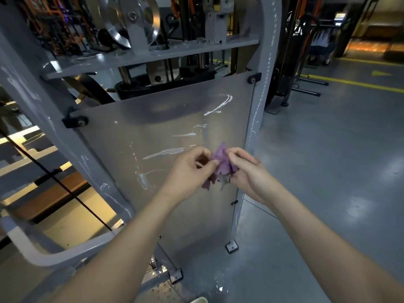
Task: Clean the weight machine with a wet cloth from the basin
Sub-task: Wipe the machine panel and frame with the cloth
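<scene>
Both hands on the cloth (223,162) at the panel (153,132)
The left hand (188,171) and right hand (249,173) pinch it between curled fingers, before the streaked panel's right edge.

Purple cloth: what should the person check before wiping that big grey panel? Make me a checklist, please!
1. Grip on the purple cloth: ok, the left hand and right hand both pinch it.
2. Cloth opened flat for wiping: not ok, it is bunched up.
3. Cloth wet enough: cannot tell.
4. Marks on the grey panel: not ok, white smears cross it.
5. Basin nearby for rinsing: cannot tell; only a pale rim shows at the bottom edge.
</scene>
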Demonstrator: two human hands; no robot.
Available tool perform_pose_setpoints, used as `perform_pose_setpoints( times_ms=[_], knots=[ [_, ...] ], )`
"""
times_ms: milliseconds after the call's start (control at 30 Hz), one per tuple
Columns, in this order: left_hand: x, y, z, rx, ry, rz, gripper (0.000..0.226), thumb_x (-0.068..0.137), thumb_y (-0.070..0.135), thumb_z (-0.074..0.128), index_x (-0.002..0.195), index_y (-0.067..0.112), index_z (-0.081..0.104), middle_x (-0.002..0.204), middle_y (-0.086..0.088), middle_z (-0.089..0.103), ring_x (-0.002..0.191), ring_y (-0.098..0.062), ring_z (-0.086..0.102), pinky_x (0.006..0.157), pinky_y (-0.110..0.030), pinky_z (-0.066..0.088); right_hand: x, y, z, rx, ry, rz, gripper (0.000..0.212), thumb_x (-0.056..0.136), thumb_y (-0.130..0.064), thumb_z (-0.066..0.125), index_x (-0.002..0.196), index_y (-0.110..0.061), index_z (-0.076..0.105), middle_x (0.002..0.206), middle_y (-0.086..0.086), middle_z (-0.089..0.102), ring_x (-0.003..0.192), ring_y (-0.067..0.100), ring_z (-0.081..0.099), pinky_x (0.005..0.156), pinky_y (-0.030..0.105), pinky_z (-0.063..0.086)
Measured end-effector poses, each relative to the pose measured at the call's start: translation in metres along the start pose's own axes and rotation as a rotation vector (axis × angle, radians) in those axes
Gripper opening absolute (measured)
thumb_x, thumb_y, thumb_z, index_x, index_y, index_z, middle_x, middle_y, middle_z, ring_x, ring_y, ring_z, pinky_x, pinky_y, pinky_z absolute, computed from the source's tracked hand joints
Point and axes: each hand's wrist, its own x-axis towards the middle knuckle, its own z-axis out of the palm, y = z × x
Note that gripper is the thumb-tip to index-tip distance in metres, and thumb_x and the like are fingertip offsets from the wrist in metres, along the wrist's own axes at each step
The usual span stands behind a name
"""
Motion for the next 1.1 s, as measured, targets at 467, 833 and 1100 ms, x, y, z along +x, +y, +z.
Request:
perform_pose_setpoints(
  times_ms=[467,833,1100],
  knots=[
    [0.006,0.000,-0.014,-0.612,-0.022,-0.526,0.051,0.097,0.049,0.061,0.110,0.001,0.070,0.094,-0.022,0.073,0.076,-0.031,0.069,0.063,-0.036,0.057,-0.002,-0.004,-0.016,-0.249,0.105,-0.009,0.011,0.088,-0.026,0.066,0.081,-0.018,0.070,0.076,0.009,0.061,0.070,0.025,0.054,0.064,0.036,0.045],
    [0.013,0.000,-0.017,-0.714,-0.106,-0.372,0.020,0.097,0.002,0.062,0.115,0.006,0.055,0.096,-0.017,0.063,0.082,-0.024,0.065,0.076,-0.034,0.060,-0.011,0.002,-0.021,-0.719,0.203,-0.156,0.022,0.099,-0.026,0.066,0.111,-0.035,0.050,0.109,-0.001,0.060,0.092,0.008,0.060,0.085,0.023,0.045],
    [0.012,-0.007,-0.001,-0.471,0.035,-0.402,0.021,0.098,0.027,0.067,0.097,0.013,0.052,0.085,-0.016,0.063,0.071,-0.026,0.062,0.067,-0.046,0.056,-0.016,0.024,0.009,-1.000,0.091,-0.467,0.012,0.090,-0.019,0.076,0.094,-0.021,0.064,0.103,-0.009,0.046,0.093,0.011,0.055,0.083,0.015,0.043]
  ],
)
